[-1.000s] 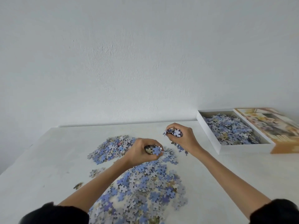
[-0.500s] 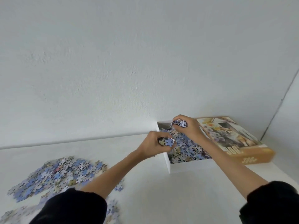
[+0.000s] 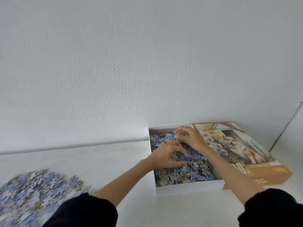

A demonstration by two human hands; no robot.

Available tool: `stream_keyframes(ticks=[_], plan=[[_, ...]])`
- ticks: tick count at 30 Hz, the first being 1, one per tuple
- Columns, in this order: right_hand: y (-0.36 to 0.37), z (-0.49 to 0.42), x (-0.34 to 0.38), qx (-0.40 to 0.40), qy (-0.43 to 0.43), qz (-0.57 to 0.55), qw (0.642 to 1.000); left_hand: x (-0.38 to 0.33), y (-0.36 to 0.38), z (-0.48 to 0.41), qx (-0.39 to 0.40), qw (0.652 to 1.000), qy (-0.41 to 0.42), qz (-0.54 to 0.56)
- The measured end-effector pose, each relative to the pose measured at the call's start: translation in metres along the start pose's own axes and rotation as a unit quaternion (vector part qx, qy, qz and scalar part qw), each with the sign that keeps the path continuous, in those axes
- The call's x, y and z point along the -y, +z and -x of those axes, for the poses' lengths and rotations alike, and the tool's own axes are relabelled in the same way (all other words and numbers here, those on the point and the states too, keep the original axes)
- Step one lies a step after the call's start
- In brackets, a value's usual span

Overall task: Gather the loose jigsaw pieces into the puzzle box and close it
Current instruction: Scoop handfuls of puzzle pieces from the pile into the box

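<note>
**Both hands reach into an open puzzle box of jigsaw pieces**

Nearest the camera, two black sleeves (image 3: 85, 210) frame the view. At lower left, a blurred pile of loose jigsaw pieces (image 3: 32, 192), mostly blue and white, lies on the white counter (image 3: 98, 161). Further right sits the open white puzzle box (image 3: 188, 188), filled with more pieces. The left hand (image 3: 165, 157) rests palm down on those pieces, its fingers (image 3: 178, 149) spread apart. Just beyond it, the right hand (image 3: 188, 136) hovers over the box's far corner, fingers curled loosely together; whether they pinch any pieces cannot be told. The box lid (image 3: 246, 154), picturing a dog among flowers, lies touching the box's right side. A white wall (image 3: 147, 63) rises behind.
</note>
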State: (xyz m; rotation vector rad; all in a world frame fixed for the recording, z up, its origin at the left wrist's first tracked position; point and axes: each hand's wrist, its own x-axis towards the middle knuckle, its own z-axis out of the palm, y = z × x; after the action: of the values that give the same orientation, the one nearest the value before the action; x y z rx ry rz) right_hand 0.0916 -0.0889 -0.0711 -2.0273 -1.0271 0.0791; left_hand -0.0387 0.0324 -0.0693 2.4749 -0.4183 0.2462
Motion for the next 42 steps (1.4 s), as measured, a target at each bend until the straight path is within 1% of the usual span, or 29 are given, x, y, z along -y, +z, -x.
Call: stream_keyframes(ticks=[4, 8, 12, 14, 17, 20, 23, 28, 33, 38, 42], plan=[[0.009, -0.002, 0.005, -0.038, -0.018, -0.034, 0.999, 0.005, -0.002, 0.005, -0.025, 0.999, 0.023, -0.008], [0.013, -0.002, 0.014, -0.059, -0.027, -0.026, 0.998, 0.003, 0.0, 0.007, -0.059, 0.998, 0.033, -0.019], [0.01, -0.001, 0.018, -0.069, -0.02, -0.03, 0.997, -0.002, 0.002, 0.005, -0.069, 0.987, 0.075, -0.122], [0.006, 0.003, 0.021, -0.056, -0.012, -0.027, 0.998, -0.005, 0.003, 0.006, -0.077, 0.979, 0.102, -0.158], [0.004, 0.011, 0.028, -0.043, -0.006, -0.019, 0.999, -0.009, -0.004, 0.015, -0.07, 0.98, 0.122, -0.138], [0.012, 0.014, 0.041, -0.057, -0.021, -0.026, 0.998, -0.014, -0.023, 0.036, -0.06, 0.987, 0.129, -0.078], [0.027, 0.017, 0.06, -0.062, -0.04, -0.036, 0.997, -0.016, -0.049, 0.07, -0.061, 0.993, 0.095, -0.047], [0.068, 0.023, 0.111, -0.052, -0.078, -0.05, 0.994, -0.007, -0.093, 0.141, -0.106, 0.994, 0.005, -0.02], [0.128, 0.036, 0.172, -0.017, -0.105, -0.056, 0.993, 0.001, -0.132, 0.228, -0.138, 0.988, -0.074, -0.019], [0.19, 0.06, 0.223, 0.036, -0.116, -0.064, 0.991, 0.02, -0.159, 0.311, -0.161, 0.979, -0.12, -0.042], [0.235, 0.078, 0.247, 0.07, -0.124, -0.061, 0.988, 0.035, -0.173, 0.364, -0.15, 0.975, -0.152, -0.056]])
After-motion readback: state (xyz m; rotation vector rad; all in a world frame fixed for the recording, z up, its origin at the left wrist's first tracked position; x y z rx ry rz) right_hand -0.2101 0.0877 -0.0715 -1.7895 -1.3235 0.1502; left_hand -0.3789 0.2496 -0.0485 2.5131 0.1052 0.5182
